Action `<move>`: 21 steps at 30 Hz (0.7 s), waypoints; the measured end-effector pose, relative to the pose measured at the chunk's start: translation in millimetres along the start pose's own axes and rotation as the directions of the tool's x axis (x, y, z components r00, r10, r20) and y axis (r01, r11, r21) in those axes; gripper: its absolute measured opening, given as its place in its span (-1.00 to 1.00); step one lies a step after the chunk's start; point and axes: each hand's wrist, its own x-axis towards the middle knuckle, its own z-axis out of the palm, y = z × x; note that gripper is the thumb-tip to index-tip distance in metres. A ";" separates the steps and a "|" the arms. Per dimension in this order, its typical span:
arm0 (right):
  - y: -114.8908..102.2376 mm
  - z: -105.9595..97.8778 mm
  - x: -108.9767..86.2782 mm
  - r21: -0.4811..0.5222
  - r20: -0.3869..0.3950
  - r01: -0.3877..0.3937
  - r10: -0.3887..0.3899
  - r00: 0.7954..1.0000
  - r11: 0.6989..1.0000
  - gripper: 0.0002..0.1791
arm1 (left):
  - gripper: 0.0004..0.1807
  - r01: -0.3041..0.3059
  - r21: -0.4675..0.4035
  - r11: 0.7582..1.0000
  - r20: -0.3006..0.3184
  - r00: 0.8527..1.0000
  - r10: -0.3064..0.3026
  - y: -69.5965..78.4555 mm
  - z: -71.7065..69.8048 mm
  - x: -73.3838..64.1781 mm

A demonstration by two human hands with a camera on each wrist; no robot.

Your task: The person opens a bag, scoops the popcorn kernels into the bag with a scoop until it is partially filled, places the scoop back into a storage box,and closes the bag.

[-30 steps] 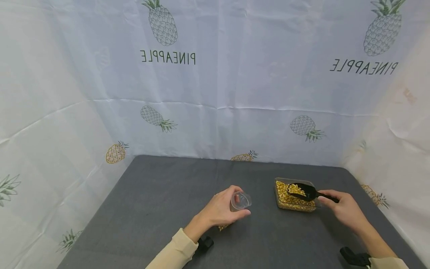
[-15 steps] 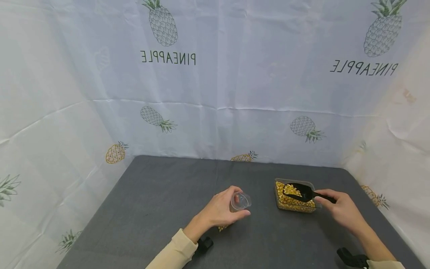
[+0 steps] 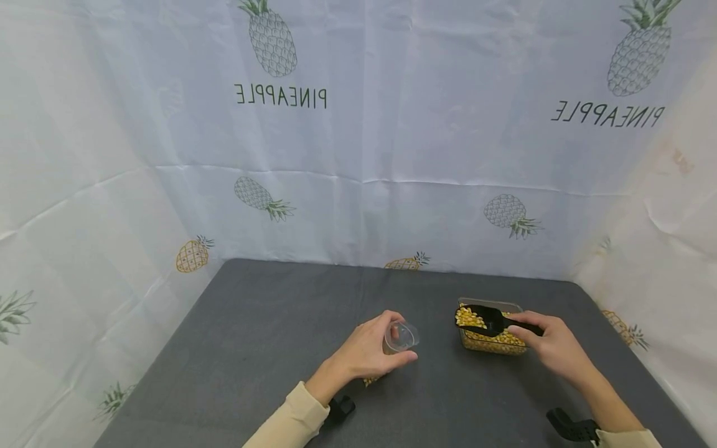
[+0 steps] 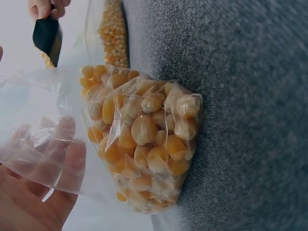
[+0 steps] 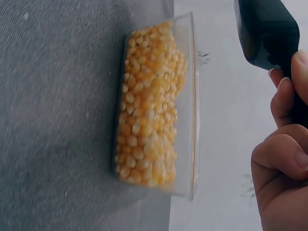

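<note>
My left hand (image 3: pixel 364 348) is curled around the open upper part of a clear plastic bag (image 3: pixel 401 336) at the table's middle. In the left wrist view corn kernels (image 4: pixel 144 130) fill the bag's lower part, which rests on the table. With my right hand (image 3: pixel 560 351) I grip the handle of a black scoop (image 3: pixel 494 322) loaded with kernels. The scoop is held above a clear rectangular container (image 3: pixel 495 346) of corn, its tip over the container's left rim. In the right wrist view the scoop (image 5: pixel 267 31) is clear of the container's rim.
A dark grey cloth covers the table (image 3: pixel 269 330). White curtains (image 3: pixel 358 137) printed with pineapples rise behind it and at both sides. Table surface lies between the bag and the corn container.
My right hand has moved left with the loaded scoop, from over the container's middle to its left rim. The left hand and the bag have stayed in place.
</note>
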 end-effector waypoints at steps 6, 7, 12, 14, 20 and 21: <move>-9.7 4.8 2.9 0.016 0.006 0.012 -0.012 1.000 1.000 -0.62 | -0.30 0.002 -0.001 1.000 0.003 1.000 -0.002 1.2 -1.1 0.5; -11.2 5.6 3.4 0.019 0.006 0.017 -0.017 1.000 1.000 -0.63 | -0.30 0.003 -0.002 1.000 0.004 1.000 -0.003 1.3 -1.2 0.5; -19.3 9.4 5.7 0.030 0.005 0.045 -0.045 0.999 0.999 -0.64 | -0.29 0.008 -0.003 1.000 0.012 1.000 -0.008 1.4 -1.4 0.3; -22.1 11.0 6.6 0.032 0.008 0.056 -0.056 0.998 0.998 -0.64 | -0.29 0.010 -0.006 1.000 0.016 1.000 -0.010 1.4 -1.6 0.3; -29.6 15.8 9.4 0.032 0.014 0.102 -0.102 0.995 0.994 -0.67 | -0.29 0.008 -0.013 1.000 0.019 1.000 -0.008 0.9 -2.0 0.7; -30.9 16.4 9.7 0.033 0.014 0.110 -0.111 0.994 0.993 -0.67 | -0.29 0.009 -0.013 1.000 0.020 1.000 -0.008 0.8 -2.0 0.7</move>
